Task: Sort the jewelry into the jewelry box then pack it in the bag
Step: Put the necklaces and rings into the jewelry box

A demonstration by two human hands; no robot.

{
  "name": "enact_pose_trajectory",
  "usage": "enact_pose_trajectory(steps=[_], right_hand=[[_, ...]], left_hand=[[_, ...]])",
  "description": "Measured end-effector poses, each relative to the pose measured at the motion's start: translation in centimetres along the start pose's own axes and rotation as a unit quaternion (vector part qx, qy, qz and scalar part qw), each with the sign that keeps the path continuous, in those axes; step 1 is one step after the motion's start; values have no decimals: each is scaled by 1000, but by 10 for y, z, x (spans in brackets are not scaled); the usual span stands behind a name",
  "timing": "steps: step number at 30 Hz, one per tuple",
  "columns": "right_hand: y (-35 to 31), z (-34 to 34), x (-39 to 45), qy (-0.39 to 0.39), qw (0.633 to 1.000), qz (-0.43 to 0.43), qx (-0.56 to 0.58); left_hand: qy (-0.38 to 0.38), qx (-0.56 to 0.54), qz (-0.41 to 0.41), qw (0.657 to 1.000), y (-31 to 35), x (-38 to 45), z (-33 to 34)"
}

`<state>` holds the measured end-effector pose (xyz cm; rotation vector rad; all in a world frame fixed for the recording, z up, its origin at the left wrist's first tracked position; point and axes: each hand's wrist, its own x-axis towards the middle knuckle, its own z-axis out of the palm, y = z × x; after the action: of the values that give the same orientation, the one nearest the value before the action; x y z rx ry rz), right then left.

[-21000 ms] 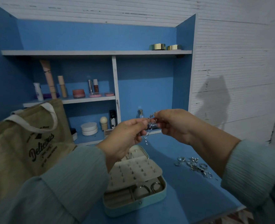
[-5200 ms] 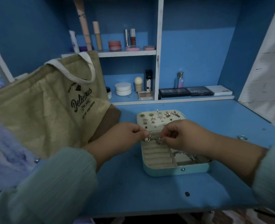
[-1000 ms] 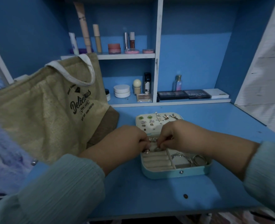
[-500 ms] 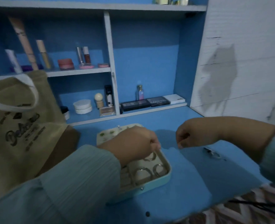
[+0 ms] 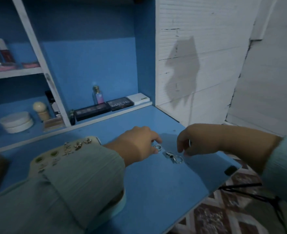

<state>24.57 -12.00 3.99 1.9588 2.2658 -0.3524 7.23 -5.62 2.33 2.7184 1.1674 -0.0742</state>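
One head-worn camera looks forward and down, close over the blue desk (image 5: pixel 156 191) and shelves (image 5: pixel 14 73).

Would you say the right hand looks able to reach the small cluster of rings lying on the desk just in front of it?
Probably yes. The right hand hovers just above the ring cluster on the blue desk, with nothing between them. The left hand is busy pinching a separate ring to the side.

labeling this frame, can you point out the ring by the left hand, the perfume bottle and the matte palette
ring (image 5: pixel 157 147): head view, on its silver band, at the left hand's fingertips.
perfume bottle (image 5: pixel 97 96): head view, on its glass body below the gold cap.
matte palette (image 5: pixel 120 103): head view, on the lid's lettering.
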Motion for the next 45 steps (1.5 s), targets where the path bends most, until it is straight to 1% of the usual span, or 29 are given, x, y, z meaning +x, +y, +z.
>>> enact_pose_trajectory(steps=[3,6,10,12,15,19,21,23,27,30,34,37,41,45], right_hand=[[-2,11,3,33,999,-8,38],[-8,22,10,56,995,2,79],[-16,30,18,68,995,11,72],[-18,30,19,65,995,14,75],[-20,26,19,60,991,24,120],[-28,18,20,98,980,15,170],[-36,13,17,106,962,19,250],[-46,8,13,90,940,16,327],[-74,2,11,62,899,-32,432],[-99,2,11,41,875,-63,478],[-134,5,12,13,859,-100,501],[-157,12,13,-1,862,-113,495],[-181,19,15,-6,889,-134,438],[-198,22,14,8,920,-163,357]], left_hand=[[0,34,-1,999,0,11,5],[0,52,-4,999,-2,18,11],[11,47,-11,999,-5,23,15],[11,29,-22,999,-6,22,15],[10,-34,-42,999,-11,17,10],[37,-73,-55,995,-18,-4,-1],[60,-88,-65,992,-24,-18,-5],[92,-112,-78,986,-32,-34,-8],[145,-136,-83,977,-49,-77,-12],[166,-142,-93,971,-59,-110,-14],[181,-119,-148,965,-72,-151,-12],[181,-119,-176,960,-78,-178,-8],[173,-140,-208,952,-82,-206,0],[186,-148,-217,947,-86,-223,9]])
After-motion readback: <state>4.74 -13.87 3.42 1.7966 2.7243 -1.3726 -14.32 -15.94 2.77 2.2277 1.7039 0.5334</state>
